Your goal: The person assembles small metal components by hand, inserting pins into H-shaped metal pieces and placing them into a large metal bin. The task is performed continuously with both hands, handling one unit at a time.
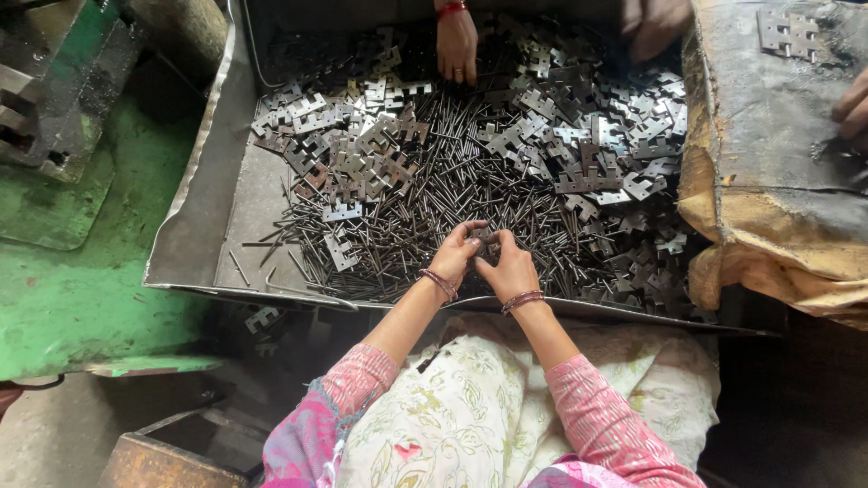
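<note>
Both the left hand (457, 255) and right hand (508, 267) pinch one small notched metal plate (485, 240) between their fingertips, just above the pin heap (452, 172); a firm, level grip should keep it aligned.

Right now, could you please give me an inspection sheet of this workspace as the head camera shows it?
Surface: a dented metal tray, its left part bare.
Job's things: a heap of thin metal pins mixed with notched flat metal plates.
Clutter: one plate lies on the floor below the tray rim.
Grippers: left hand and right hand meet over the pins, pinching a small piece; what it is cannot be told.
Cables: nothing seen.
Surroundings: another person's hand at the far edge; green machine base to the left; worn padded block to the right.
</note>
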